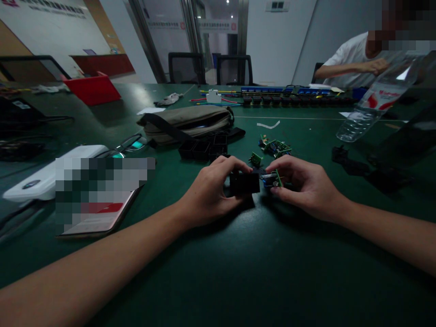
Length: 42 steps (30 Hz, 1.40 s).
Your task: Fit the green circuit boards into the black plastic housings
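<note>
Between the thumb and fingers of my left hand (pixel 213 190) is a small black plastic box (pixel 244 183), held just above the green table. My right hand (pixel 306 188) pinches a small circuit board (pixel 278 177) by its edge, its parts facing left toward the box. A narrow gap seems to lie between board and box. Just beyond my hands a single circuit board (pixel 255 159) lies on the table, with a small heap of circuit boards (pixel 275 146) behind it. Several black boxes (pixel 200 150) stand together beyond my left hand.
A grey-brown bag (pixel 190 121) lies behind the black boxes. To the left are glasses (pixel 131 145), a white device (pixel 44 177) and a phone-like slab (pixel 102 213). A plastic bottle (pixel 378 97) tilts at right, near a seated person in a white shirt (pixel 350 59).
</note>
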Available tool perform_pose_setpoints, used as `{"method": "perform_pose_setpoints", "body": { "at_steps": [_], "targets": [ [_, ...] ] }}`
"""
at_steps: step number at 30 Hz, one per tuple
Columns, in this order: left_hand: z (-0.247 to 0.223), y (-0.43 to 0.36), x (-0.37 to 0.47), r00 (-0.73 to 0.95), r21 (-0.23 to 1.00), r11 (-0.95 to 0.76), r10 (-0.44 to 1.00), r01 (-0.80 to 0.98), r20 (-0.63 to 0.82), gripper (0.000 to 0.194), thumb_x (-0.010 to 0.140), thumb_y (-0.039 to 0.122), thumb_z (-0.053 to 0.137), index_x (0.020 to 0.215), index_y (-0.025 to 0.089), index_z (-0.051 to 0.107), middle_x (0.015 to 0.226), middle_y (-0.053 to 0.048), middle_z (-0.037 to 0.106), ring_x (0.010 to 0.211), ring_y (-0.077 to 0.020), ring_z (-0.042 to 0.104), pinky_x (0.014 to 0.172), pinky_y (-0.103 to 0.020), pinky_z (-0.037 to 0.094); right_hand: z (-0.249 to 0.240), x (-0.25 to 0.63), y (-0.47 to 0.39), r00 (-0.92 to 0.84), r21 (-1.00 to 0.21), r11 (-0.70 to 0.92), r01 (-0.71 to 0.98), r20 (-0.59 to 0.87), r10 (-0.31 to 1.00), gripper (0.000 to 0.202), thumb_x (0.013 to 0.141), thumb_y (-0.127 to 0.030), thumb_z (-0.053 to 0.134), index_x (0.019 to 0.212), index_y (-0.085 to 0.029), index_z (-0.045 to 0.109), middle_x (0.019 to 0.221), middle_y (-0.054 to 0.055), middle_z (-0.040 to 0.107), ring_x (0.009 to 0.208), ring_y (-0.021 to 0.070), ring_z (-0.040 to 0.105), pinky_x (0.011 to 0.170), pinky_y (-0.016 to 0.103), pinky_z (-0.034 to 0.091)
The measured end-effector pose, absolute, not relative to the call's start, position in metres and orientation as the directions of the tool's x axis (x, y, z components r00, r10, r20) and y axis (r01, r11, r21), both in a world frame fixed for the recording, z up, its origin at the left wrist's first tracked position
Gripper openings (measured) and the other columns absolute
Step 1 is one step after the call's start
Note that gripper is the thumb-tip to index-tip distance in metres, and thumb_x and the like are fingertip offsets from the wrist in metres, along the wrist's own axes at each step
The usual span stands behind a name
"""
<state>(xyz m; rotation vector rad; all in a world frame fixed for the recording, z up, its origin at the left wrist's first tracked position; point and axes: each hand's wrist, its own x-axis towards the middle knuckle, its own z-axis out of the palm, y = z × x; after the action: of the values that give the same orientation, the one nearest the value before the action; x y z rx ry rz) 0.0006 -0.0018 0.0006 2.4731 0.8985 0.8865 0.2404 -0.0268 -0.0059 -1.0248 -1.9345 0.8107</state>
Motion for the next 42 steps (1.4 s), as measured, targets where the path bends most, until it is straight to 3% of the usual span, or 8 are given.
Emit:
{"method": "perform_pose_setpoints", "body": {
  "at_steps": [42],
  "targets": [
    [-0.0005, -0.0008, 0.0001, 0.621, 0.508, -0.745, 0.654, 0.432, 0.432, 0.036, 0.077, 0.021, 0.074, 0.109, 0.017, 0.058, 0.108, -0.007, 0.069, 0.098, -0.021, 0.065, 0.082, -0.035, 0.054, -0.0084, 0.2418, -0.0253, -0.365, -0.814, 0.463, 0.351, 0.336, 0.868, 0.031, 0.079, -0.02, 0.072, 0.108, -0.017, 0.063, 0.095, 0.005, 0.063, 0.077, 0.0153, 0.06, 0.061, 0.027, 0.049]
  ]
}}
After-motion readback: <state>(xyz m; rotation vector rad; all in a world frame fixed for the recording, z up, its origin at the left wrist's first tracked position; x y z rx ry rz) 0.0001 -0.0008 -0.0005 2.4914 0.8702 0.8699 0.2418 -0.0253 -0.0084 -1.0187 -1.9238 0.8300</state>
